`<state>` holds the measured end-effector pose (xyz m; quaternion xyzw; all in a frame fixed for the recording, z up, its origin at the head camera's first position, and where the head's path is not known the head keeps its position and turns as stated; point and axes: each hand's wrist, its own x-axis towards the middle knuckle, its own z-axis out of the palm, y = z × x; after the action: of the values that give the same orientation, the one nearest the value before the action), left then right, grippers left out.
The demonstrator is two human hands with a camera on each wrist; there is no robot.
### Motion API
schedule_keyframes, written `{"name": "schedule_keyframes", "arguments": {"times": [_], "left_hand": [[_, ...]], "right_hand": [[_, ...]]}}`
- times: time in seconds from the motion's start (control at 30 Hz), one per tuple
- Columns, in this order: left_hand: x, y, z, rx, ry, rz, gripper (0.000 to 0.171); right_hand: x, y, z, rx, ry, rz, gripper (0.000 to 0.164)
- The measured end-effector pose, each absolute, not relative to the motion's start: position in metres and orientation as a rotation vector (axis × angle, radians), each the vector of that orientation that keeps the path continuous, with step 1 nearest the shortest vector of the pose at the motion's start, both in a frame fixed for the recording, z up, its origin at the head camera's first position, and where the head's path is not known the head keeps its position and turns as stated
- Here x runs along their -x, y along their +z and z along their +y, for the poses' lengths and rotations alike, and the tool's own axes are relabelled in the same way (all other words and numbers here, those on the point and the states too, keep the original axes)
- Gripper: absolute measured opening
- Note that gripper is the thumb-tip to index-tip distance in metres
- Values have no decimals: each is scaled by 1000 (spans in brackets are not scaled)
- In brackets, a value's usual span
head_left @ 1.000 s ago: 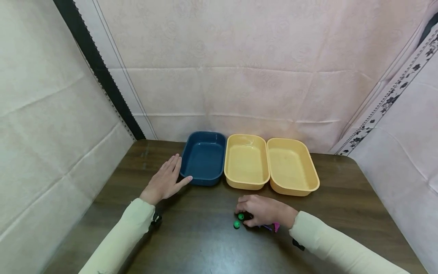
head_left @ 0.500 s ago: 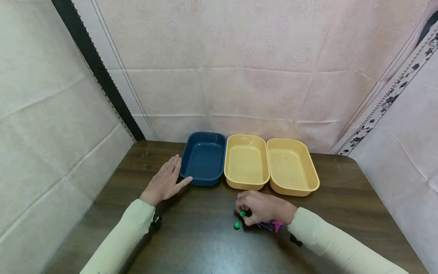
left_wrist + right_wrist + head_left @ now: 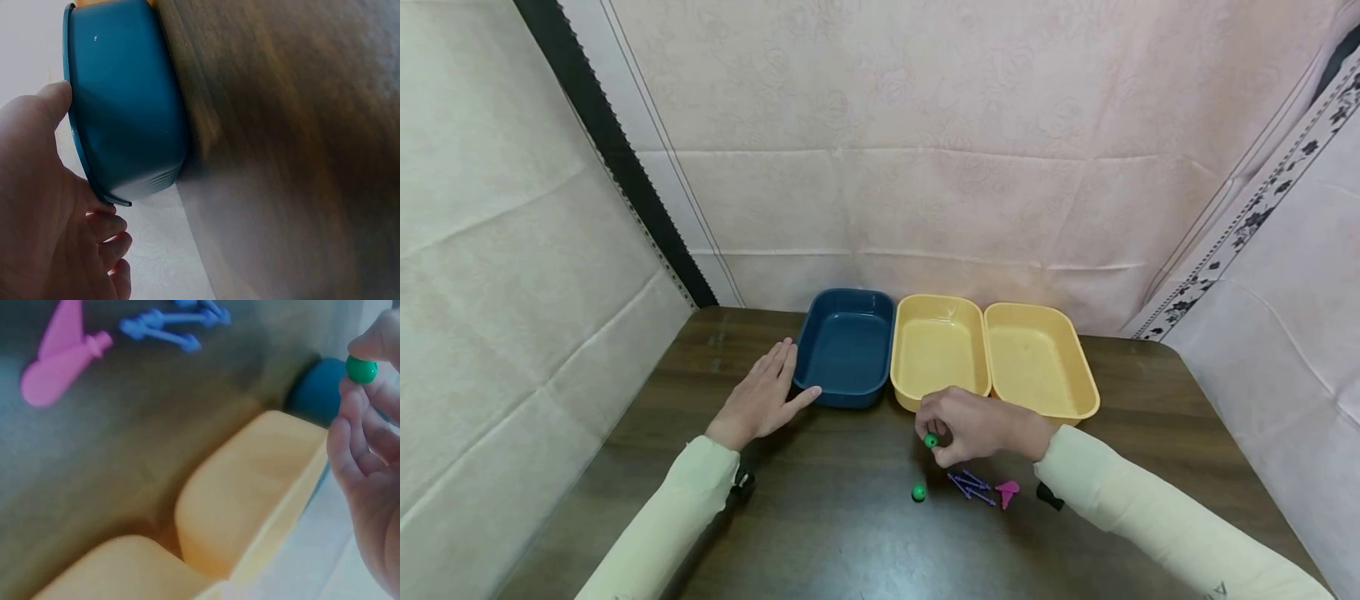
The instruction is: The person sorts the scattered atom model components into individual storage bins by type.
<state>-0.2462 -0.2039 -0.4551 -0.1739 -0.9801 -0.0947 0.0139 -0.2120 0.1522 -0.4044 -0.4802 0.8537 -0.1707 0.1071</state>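
My right hand [image 3: 973, 423] pinches a small green ball [image 3: 362, 369] between thumb and fingers, raised above the table in front of the middle yellow bin [image 3: 942, 354]. A second green ball [image 3: 919, 492] lies on the table below it. Several thin purple-blue sticks with knobbed ends [image 3: 972, 486] and a pink plastic piece [image 3: 1007, 492] lie to its right. My left hand [image 3: 760, 398] rests with straight fingers at the left rim of the blue bin [image 3: 848, 348]; its thumb touches the front rim in the left wrist view.
Another yellow bin [image 3: 1041, 362] stands at the right end of the row, beside the middle one. All three sit on the brown wooden table [image 3: 820, 517]. A pale cloth [image 3: 925, 200] hangs behind the table, with more cloth at both sides.
My right hand has lifted the green ball off the table and moved it forward towards the middle yellow bin, uncovering the sticks and the pink piece. My left hand has stayed put.
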Motion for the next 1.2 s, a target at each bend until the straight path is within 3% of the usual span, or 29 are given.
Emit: {"name": "schedule_keyframes", "arguments": {"times": [0.63, 1.2], "left_hand": [[248, -455, -204, 529, -283, -3077, 98], [248, -455, -205, 514, -293, -3087, 99]], "right_hand": [[263, -372, 128, 1345, -510, 2678, 10], [300, -384, 97, 1270, -465, 2747, 14]]}}
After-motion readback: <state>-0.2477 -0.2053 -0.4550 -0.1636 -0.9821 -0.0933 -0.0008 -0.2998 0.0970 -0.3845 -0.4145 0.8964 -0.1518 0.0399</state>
